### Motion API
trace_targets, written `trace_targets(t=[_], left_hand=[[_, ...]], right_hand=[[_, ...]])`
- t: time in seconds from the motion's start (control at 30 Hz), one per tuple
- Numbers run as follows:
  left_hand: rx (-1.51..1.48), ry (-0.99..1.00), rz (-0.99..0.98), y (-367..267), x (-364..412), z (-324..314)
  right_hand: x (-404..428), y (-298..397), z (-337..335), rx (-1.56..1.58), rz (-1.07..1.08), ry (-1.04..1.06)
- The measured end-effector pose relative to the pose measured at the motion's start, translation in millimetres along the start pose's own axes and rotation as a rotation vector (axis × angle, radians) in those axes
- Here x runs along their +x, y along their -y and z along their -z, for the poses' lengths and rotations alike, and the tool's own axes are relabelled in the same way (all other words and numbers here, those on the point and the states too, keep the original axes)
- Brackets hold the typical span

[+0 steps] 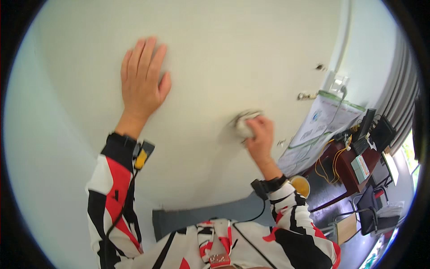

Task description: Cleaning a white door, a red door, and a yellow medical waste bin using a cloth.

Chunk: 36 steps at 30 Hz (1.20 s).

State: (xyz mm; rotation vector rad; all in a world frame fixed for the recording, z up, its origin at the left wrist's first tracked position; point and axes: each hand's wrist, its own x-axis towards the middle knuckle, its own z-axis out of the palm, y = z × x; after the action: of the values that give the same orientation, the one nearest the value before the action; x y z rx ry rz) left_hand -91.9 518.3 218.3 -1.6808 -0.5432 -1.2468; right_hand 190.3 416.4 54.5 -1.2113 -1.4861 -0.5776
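My left hand [142,72] lies flat against a pale, off-white wall-like surface [201,60], fingers spread and pointing up, holding nothing. Lower and to the right, my right hand [260,136] grips a crumpled whitish cloth [244,126] with dark edges, pressed to the same surface. The cloth and hand look slightly blurred. A soft shadow falls below and left of the cloth. Each wrist wears a black strap with a small device and a cable.
Damaged spots [306,96] mark the surface at the right. Printed sheets [317,124] hang beside them. Farther right stand a dark red desk [342,164] with yellow cables, a black chair [368,208] and a grey curtain [399,77]. A yellowish round container [300,186] is below the sheets.
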Motion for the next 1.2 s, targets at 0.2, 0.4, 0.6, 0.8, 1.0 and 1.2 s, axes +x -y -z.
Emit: trace_targets(t=[0.2, 0.4, 0.6, 0.8, 1.0, 1.2], left_hand=[[-0.006, -0.004, -0.007, -5.0, 7.2, 4.6], [0.025, 0.033, -0.019, 0.6, 3.2, 2.8], [0.026, 0.023, -0.033, -1.8, 10.3, 0.2], [0.066, 0.011, -0.038, 0.3, 11.9, 6.0], [0.098, -0.009, -0.017, 7.4, 6.7, 10.6], [0.094, -0.004, -0.018, 7.9, 14.2, 6.8]], right_hand=[[122.4, -21.9, 26.7, -0.187, -0.003, -0.506], [79.4, 15.2, -9.8, -0.077, 0.656, 0.104], [170.8, -49.2, 77.6, -0.300, 0.549, -0.208], [294.4, -87.0, 130.6, -0.413, 0.250, -0.598], [325.2, 18.3, 84.3, -0.299, 0.426, -0.592], [218.0, 41.5, 36.0, -0.237, 0.971, 0.073]])
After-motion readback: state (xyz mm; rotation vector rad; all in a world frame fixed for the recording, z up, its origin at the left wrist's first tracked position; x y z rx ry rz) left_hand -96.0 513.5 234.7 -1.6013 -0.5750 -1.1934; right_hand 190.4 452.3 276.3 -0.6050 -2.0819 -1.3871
